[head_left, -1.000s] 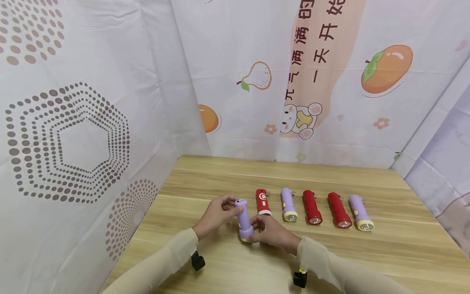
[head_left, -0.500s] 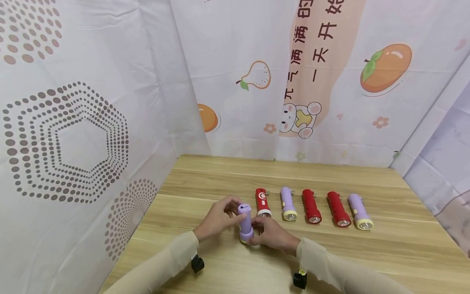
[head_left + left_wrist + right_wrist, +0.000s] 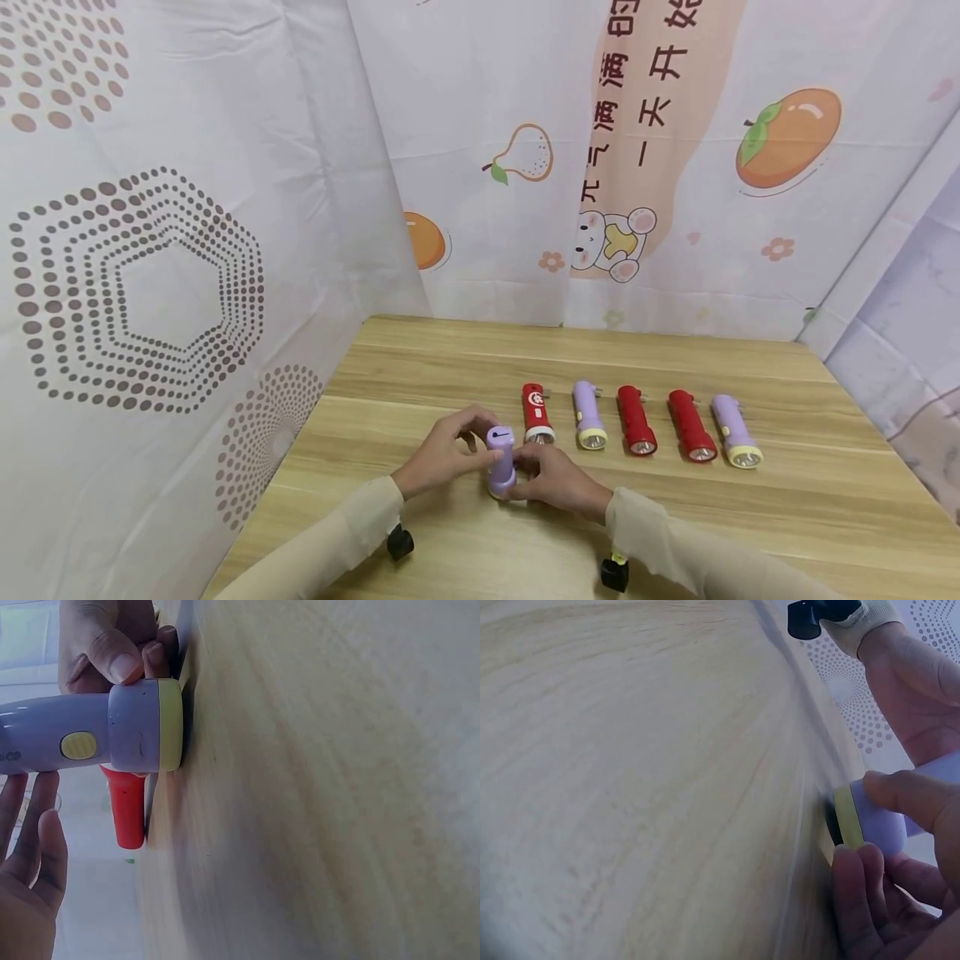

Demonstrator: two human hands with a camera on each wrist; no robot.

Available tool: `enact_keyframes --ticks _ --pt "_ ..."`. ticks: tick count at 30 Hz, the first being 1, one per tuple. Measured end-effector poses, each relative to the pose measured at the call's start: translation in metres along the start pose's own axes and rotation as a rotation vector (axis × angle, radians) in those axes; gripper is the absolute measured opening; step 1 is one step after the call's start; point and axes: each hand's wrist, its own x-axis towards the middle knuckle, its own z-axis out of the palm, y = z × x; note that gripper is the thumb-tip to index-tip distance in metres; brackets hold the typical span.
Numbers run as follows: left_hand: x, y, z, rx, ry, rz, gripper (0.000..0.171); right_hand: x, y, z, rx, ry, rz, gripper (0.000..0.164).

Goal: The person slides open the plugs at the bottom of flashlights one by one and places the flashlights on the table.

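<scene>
A lilac flashlight [image 3: 501, 468] stands nearly upright, its yellow-rimmed lens end down, close over the wooden table. My left hand [image 3: 447, 457] holds its upper end between thumb and fingers. My right hand [image 3: 558, 479] grips the wide lower head, with the thumb on the near side. In the left wrist view, the lilac flashlight [image 3: 82, 735] shows a yellow switch, and fingers of the left hand [image 3: 30, 877] touch its side. The right wrist view shows the right thumb and fingers curled around the yellow rim [image 3: 847, 814]. The lens itself is hidden.
Behind the hands, a row of flashlights lies on the table [image 3: 420, 358]: a red one with a white rim [image 3: 537, 414], a lilac one [image 3: 588, 417], two plain red ones, and another lilac one [image 3: 737, 433] at the right. Patterned curtains [image 3: 480, 250] hang at the back and left.
The lilac flashlight has tipped from a slant to nearly upright, its upper end coming down and slightly right in the head view. My left hand moved with it; the right hand stayed almost still.
</scene>
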Motion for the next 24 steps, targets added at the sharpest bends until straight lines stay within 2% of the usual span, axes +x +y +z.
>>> enact_keyframes --ticks 5,11,24 --pt "-0.0030 0.0007 -0.0004 -0.003 -0.045 0.023 0.034 -0.0007 0.0007 0.0000 0.025 -0.009 0.013 0.038" --pt "-0.0045 0.0007 -0.0009 -0.014 -0.090 0.028 0.035 -0.0008 0.0000 0.0005 0.028 0.000 0.017 0.042" --pt "-0.0050 0.0012 -0.0028 -0.030 -0.115 -0.026 0.032 -0.0037 -0.0009 -0.0015 0.105 -0.022 0.045 0.038"
